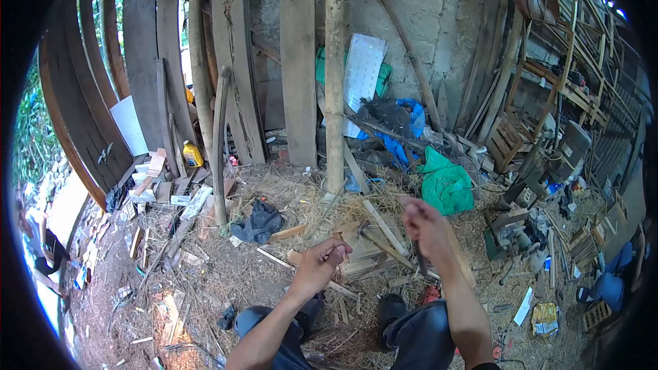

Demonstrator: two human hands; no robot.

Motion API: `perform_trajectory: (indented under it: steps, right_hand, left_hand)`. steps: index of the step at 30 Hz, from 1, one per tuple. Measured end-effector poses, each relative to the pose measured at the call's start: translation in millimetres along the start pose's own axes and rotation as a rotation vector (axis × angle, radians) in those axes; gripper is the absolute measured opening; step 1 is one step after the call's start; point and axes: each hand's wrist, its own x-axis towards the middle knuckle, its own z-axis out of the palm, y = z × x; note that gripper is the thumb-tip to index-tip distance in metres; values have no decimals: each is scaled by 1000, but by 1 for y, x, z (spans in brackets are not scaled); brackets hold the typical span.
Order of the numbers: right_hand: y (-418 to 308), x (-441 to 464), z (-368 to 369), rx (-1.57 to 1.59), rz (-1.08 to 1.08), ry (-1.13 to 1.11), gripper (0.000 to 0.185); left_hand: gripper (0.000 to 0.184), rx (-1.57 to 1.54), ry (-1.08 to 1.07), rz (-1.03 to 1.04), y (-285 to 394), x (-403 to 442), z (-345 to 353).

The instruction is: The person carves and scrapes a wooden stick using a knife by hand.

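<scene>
My left hand (324, 260) is closed in front of my left knee; whatever is between its fingers is too small to make out. Further right and slightly higher, my right hand (425, 233) is closed, somewhat blurred, around a dark narrow tool (421, 262) that points downward. The hands are apart. Between them on the ground lies a hammer (391, 250) with a wooden handle, beside flat wooden boards (360, 265). A pale wood strip (385, 227) lies behind the hammer.
A green sack (445, 181), black plastic (260, 223) and a yellow jug (192, 155) lie or stand farther back. A bamboo post (334, 82) rises ahead. Wooden frames (572, 41) lean at right. Partly visible people are at the far left (51, 250) and far right (610, 288).
</scene>
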Motion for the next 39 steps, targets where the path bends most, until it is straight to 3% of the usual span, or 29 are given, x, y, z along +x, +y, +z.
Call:
perform_trajectory:
  steps: [2, 6, 12, 14, 20, 24, 29, 39]
  right_hand:
    - [-2, -13, 30, 13, 21, -224, 22]
    - [11, -2, 35, 69, 107, -258, 19]
    - [1, 22, -11, 151, 8, 41, 16]
    - [3, 21, -15, 175, -20, 76, 18]
    - [18, -11, 46, 2, 85, -308, 21]
    - [19, 0, 37, 28, 137, -320, 21]
    - [16, 2, 35, -9, 127, -297, 22]
    - [29, -3, 43, -249, 71, -309, 19]
  left_hand:
    - [16, 30, -7, 10, 2, 0, 4]
    - [16, 9, -12, -7, 9, 0, 10]
    - [16, 74, -41, 70, 4, -2, 3]
    - [21, 104, 18, -25, 5, -1, -2]
    - [15, 174, 75, 122, 13, 1, 12]
    - [15, 173, 88, 175, 8, 4, 13]
    - [15, 178, 37, 23, 13, 4, 14]
    - [14, 133, 73, 101, -7, 14, 21]
